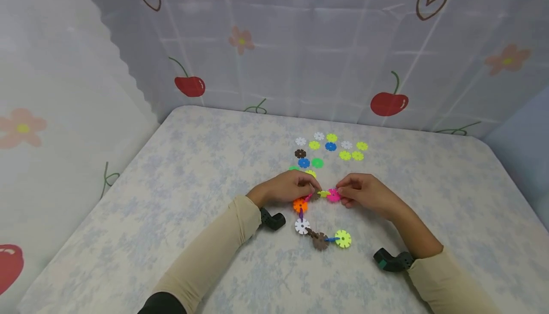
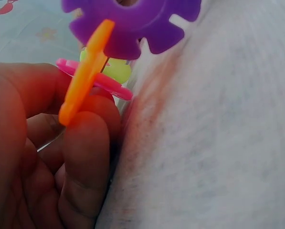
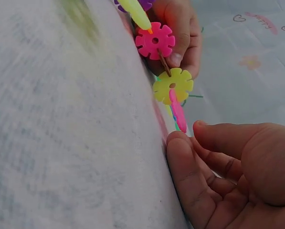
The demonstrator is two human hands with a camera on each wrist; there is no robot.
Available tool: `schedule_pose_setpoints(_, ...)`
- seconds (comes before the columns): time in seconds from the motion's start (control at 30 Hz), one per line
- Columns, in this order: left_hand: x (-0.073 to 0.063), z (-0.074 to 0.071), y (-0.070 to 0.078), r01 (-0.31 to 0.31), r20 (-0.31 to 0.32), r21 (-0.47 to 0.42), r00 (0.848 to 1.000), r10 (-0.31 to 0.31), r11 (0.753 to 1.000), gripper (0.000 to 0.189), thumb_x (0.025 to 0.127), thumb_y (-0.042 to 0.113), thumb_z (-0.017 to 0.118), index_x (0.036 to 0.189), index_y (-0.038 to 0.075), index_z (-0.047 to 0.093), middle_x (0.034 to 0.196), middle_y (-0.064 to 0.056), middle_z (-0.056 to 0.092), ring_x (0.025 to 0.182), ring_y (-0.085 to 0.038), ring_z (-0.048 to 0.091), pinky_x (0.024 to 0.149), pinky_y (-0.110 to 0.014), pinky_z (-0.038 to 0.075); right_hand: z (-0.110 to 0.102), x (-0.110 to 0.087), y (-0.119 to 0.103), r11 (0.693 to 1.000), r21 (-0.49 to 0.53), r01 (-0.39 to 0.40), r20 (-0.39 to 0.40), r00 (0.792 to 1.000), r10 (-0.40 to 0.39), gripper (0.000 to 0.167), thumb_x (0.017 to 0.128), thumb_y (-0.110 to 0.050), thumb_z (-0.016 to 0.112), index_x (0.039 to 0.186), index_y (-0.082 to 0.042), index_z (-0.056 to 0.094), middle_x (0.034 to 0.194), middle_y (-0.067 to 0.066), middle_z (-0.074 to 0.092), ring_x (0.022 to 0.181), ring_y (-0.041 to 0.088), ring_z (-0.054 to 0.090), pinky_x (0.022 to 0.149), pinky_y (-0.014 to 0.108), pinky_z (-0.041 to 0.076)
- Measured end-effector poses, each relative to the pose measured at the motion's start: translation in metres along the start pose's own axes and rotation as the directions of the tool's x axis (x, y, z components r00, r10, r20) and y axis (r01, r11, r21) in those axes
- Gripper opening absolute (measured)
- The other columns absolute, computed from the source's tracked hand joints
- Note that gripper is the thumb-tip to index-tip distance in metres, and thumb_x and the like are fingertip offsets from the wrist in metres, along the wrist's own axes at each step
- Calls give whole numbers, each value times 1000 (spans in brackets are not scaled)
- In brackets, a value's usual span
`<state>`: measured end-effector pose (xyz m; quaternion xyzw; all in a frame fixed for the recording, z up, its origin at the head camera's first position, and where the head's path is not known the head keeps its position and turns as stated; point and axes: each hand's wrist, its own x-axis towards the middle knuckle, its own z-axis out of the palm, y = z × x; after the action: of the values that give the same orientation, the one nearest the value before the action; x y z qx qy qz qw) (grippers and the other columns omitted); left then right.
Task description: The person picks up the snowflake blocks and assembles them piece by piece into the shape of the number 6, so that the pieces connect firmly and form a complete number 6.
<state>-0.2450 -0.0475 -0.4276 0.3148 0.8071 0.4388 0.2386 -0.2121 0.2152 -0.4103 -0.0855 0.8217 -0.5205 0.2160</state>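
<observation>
Beige sleeves [image 1: 223,242] reach over a pale, blue-mottled surface [image 1: 193,161], and between them the chain [image 1: 299,228] bends in a C that gapes to the right. It is made of small bright plastic discs, notched all round like petals and holed in the middle, slotted together so that neighbours stand crosswise. From the near tail the colours run yellow, blue, brown, brown, white, purple, orange, pink, brown, yellow, pink. The left grip [image 1: 289,186] pinches the chain at its inner pink disc [image 3: 144,40]. At the end pink disc [image 3: 179,112], the right grip [image 1: 366,192] has thumb and forefinger slightly parted; I cannot tell whether a fingertip touches it. Loose discs [image 1: 317,163] lie beyond.
</observation>
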Motion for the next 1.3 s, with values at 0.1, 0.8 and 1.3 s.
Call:
schedule_pose_setpoints(0.1, -1, 1, 1, 16, -5, -18, 1000, -16, 1000, 23, 105, 17, 54, 115, 18, 74, 88, 2, 67, 79, -13, 57, 76, -27, 48, -3, -2, 2, 1000, 14, 4, -7, 1000, -4, 24, 102, -12, 64, 117, 6, 64, 99, 15, 67, 82, 24, 65, 73, 32, 59)
schedule_pose_setpoints(0.8, -2, 1, 4, 16, 15, 4, 1000, -16, 1000, 20, 104, 14, 54, 108, 19, 73, 84, 1, 68, 77, -16, 58, 77, -28, 48, -50, 40, 6, 866, -443, -231, -331, 940, 81, 54, 105, -32, 52, 151, -5, 44, 136, 30, 50, 121, 44, 50, 97, 61, 43)
schedule_pose_setpoints(1.3, -6, 0, 6, 5, -2, 5, 1000, -5, 1000, 18, 103, 19, 59, 110, 20, 76, 97, 8, 70, 84, -13, 59, 79, -28, 49, -28, 0, -3, 925, -361, -121, -257, 966, 26, 20, 99, -11, 67, 113, -1, 58, 97, 12, 61, 81, 21, 62, 69, 33, 51)
